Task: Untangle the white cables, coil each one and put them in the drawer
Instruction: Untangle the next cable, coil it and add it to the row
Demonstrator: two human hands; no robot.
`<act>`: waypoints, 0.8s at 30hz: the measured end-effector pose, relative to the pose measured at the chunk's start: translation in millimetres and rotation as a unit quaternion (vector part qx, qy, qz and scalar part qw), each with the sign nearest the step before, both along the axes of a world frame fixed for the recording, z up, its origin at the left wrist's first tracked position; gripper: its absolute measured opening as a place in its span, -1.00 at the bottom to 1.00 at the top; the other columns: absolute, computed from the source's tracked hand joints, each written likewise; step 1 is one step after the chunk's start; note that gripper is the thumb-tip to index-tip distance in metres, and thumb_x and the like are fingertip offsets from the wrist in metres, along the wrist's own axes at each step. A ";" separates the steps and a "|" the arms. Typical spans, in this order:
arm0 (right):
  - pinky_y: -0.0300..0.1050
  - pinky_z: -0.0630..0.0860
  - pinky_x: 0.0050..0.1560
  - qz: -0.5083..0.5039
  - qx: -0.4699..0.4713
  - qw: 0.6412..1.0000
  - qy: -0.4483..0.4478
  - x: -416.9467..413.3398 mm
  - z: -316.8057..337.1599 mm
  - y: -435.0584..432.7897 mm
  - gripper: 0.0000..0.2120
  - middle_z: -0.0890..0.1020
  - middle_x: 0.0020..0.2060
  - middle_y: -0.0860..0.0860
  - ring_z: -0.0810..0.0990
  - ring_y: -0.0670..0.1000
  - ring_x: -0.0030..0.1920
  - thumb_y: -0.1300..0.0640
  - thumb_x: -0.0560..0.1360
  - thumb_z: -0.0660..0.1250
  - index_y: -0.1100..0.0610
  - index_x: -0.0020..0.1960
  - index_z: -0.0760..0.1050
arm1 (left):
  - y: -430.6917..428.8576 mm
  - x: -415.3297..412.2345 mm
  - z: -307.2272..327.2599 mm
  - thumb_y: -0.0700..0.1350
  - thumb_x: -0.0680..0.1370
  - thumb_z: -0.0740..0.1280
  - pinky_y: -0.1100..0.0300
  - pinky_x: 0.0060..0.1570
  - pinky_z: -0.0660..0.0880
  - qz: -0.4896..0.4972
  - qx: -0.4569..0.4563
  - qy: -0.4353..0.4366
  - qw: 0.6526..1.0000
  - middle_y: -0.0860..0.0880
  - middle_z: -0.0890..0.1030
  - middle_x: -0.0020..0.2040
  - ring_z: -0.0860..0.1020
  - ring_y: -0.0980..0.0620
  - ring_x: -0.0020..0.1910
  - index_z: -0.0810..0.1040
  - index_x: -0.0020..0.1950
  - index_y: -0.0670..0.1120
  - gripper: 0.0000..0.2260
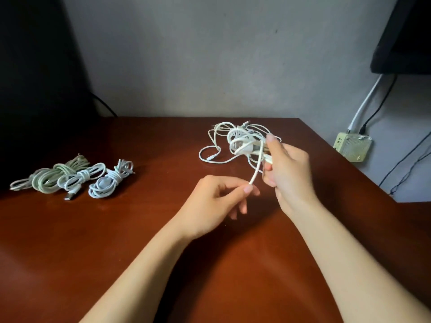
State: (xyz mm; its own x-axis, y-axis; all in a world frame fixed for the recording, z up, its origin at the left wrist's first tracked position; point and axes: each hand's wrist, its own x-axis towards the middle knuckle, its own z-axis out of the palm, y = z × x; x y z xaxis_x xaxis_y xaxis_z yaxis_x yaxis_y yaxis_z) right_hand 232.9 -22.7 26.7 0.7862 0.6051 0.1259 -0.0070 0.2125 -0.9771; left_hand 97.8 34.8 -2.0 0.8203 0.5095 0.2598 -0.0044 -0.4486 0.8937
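- we see the tangle of white cables (242,141) toward the far right corner of the bench (140,241), close to the far edge, with its loose loops trailing out on the wood to the left.
- our right hand (289,173) is at the tangle's right side, fingers curled round a few of its strands and one fingertip raised against the top of the knot.
- one strand (257,163) runs down out of the tangle toward us, just left of the right hand.
- our left hand (217,201) pinches the lower end of that strand between thumb and forefinger; the other fingers are loosely bent beneath, and the hand sits nearer to us than the tangle and apart from it.
- three coiled bundles (81,177) lie side by side near the left edge, well apart from both hands; the leftmost one looks greenish.
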 end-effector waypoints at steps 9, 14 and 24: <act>-0.37 0.03 -0.70 0.249 0.124 0.945 0.170 -8.2 20.4 -14.6 -0.76 0.25 -0.62 -0.07 0.13 -0.20 -0.69 0.03 0.36 0.33 0.08 -0.45 0.52 | 12.4 -10.8 10.3 0.04 0.41 0.38 0.31 -0.35 0.37 0.033 -0.173 0.006 0.984 0.01 0.45 -0.47 0.37 0.12 -0.49 0.64 -0.31 -0.11 -0.76; -0.40 0.00 -0.66 0.369 -0.031 0.929 0.022 -12.0 20.9 -23.2 -0.71 0.27 -0.63 -0.02 0.11 -0.17 -0.69 0.05 0.41 0.30 0.19 -0.42 0.49 | 19.7 -14.3 11.5 0.03 0.26 0.45 0.24 -0.39 0.25 0.128 -0.234 -0.098 0.959 -0.11 0.38 -0.38 0.28 0.10 -0.47 0.61 -0.23 -0.28 -0.64; -0.35 0.21 -0.58 0.248 -0.257 0.880 -0.315 -17.0 10.2 -15.5 -0.59 0.39 -0.60 0.00 0.28 -0.14 -0.62 0.05 0.57 0.26 0.23 -0.39 0.45 | 21.6 -18.1 17.1 -0.17 0.46 0.45 0.38 -0.45 0.28 0.214 -0.170 -0.159 0.949 0.07 0.42 -0.51 0.32 0.19 -0.51 0.61 -0.30 -0.19 -0.84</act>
State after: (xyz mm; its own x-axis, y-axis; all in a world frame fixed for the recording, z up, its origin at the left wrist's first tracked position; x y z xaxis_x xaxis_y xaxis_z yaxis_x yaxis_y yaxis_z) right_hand 215.9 -38.2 36.9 0.2825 0.9578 0.0525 0.6023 -0.1345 -0.7869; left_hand 79.8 56.4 15.1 0.4274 0.8766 0.2210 -0.1802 -0.1569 0.9710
